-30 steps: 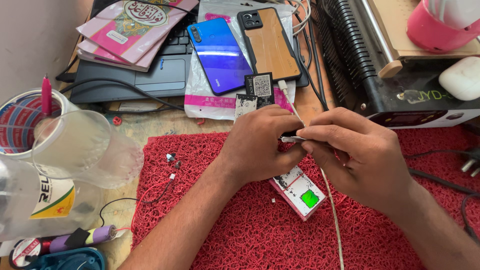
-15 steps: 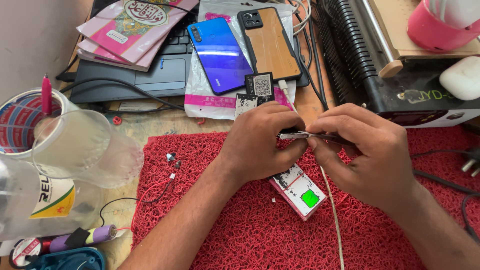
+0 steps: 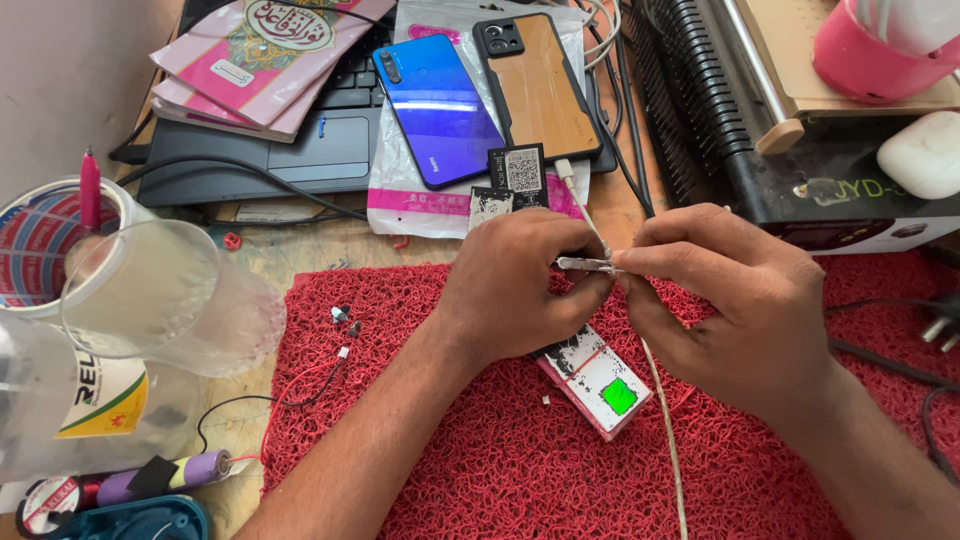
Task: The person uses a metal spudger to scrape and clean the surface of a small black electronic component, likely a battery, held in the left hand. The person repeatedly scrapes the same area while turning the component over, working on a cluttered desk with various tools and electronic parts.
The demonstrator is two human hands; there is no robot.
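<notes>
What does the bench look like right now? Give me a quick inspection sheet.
Surface: red looped mat over a wooden bench.
Job's things: thin metal tweezers pinched between both hands; small white device with a green patch lies under them.
Clutter: blue phone, wood-backed phone, pink booklets, clear plastic cup.
Grippers: left hand and right hand meet at the tweezers.
Cables: white cable crosses the mat; thin red wire at the left.
Surroundings: black ridged machine, laptop.
</notes>
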